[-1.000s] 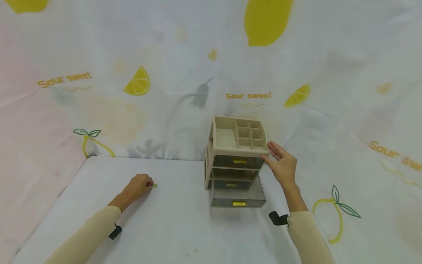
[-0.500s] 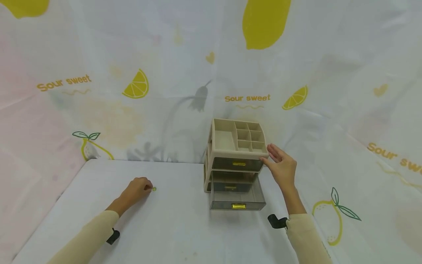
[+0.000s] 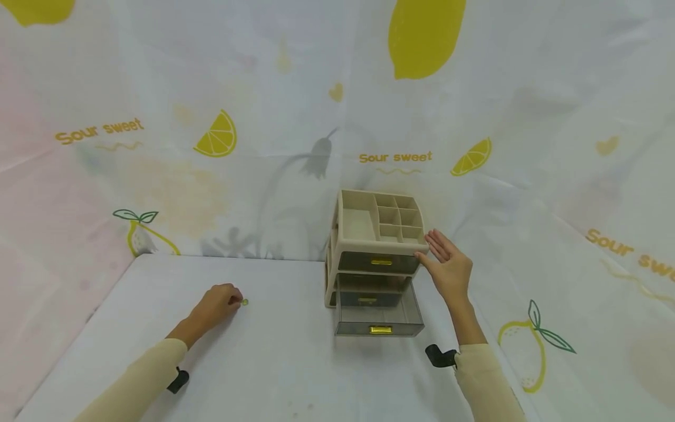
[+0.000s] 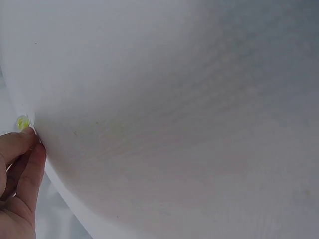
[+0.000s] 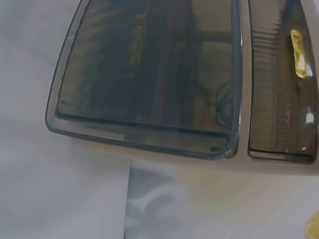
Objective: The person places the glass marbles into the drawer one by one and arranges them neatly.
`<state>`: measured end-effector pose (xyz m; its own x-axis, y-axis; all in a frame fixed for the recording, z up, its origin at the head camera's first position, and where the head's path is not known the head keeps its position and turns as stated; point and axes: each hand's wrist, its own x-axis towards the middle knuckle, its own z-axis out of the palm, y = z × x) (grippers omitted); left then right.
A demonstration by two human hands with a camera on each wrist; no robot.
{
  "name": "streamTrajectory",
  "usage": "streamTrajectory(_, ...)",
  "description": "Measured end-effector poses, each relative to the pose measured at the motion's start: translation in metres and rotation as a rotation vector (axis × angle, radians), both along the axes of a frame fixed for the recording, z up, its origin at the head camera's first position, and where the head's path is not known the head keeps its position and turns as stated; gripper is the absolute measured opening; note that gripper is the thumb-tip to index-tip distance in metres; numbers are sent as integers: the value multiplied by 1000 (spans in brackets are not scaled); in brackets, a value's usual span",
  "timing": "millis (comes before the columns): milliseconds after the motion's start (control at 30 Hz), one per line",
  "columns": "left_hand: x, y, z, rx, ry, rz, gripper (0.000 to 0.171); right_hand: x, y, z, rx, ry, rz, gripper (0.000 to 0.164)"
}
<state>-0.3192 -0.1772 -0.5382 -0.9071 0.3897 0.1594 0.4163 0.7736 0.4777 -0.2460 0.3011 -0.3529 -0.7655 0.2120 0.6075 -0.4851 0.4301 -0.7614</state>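
Observation:
My left hand (image 3: 218, 303) is low over the white table with its thumb and fingertips together. They pinch a small round clear-and-yellow piece (image 3: 245, 302) at its edge; in the left wrist view this piece (image 4: 22, 122) shows just past the fingertips, too small to name. To the right stands a beige drawer organizer (image 3: 384, 247) with a compartmented top. My right hand (image 3: 450, 272) rests on its front right corner, thumb at the front, fingers straight along the side. Below the shut top drawer (image 3: 350, 262), a smoky clear drawer (image 3: 381, 330) is pulled out. No right fingers appear in the right wrist view.
A white sheet printed with lemons (image 3: 216, 133) hangs behind the table (image 3: 285, 375) and on both sides. The organizer stands near the table's back edge. The pulled-out drawer juts forward from it. Another gold handle (image 3: 367, 299) shows through the smoky plastic.
Both hands hold nearly the same places. The whole scene has shifted slightly down in the head view. The pulled-out drawer looks unchanged.

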Motion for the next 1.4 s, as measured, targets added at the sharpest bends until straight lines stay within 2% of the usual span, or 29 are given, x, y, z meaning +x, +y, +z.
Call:
streamTrajectory(133,0,-1,2,12,16,-1,7,-1,0,-2,41,25,-19,59)
streamTrajectory(233,2,-1,3,43,44,4,7,-8,5,-12,60,44,-38,58)
streamTrajectory(400,4,5,10,166,104,-3,9,-16,13,-21,64,60,-53,58)
streamTrajectory(533,1,16,23,259,132,-32,12,-14,13,-19,62,65,-49,58)
streamTrajectory(700,-1,34,41,356,159,-115,13,-5,5,-9,52,74,-28,58)
streamTrajectory(833,-1,51,48,419,184,-207,17,1,-2,-2,57,62,-31,57)
streamTrajectory(967,2,69,54,478,164,-284,18,2,-3,-1,65,50,-36,56)
streamTrajectory(1067,5,82,60,505,149,-314,18,2,-4,-2,56,44,-32,56)
streamTrajectory(1400,8,124,81,553,165,-420,17,2,-4,-2,46,45,-41,57)
